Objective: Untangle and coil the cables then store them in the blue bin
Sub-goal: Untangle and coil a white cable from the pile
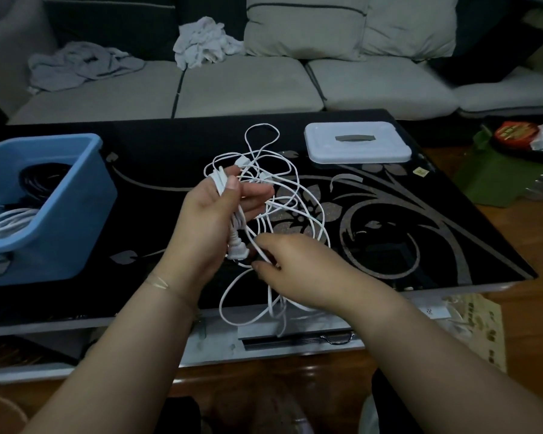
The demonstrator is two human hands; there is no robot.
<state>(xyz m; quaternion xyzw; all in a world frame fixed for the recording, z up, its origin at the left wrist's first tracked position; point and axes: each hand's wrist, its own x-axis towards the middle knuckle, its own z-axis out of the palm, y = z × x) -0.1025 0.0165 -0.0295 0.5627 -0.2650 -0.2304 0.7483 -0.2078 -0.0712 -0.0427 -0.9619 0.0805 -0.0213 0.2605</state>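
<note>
A tangle of white cable (282, 195) hangs in loops over the middle of the black glass table (436, 255). My left hand (210, 220) grips a bundle of its strands, thumb on top, with a white plug (237, 252) dangling below the palm. My right hand (298, 264) pinches a strand just beside that plug. Some loops drop over the table's near edge. The blue bin (76, 220) stands at the left of the table and holds a black coiled cable (41, 183) and a white coiled cable (3, 225).
A white lid (358, 151) with a grey handle lies at the back right of the table. Behind the table runs a grey sofa (248, 86) with crumpled cloths (201, 42). A green box (496, 180) and clutter sit on the floor at right.
</note>
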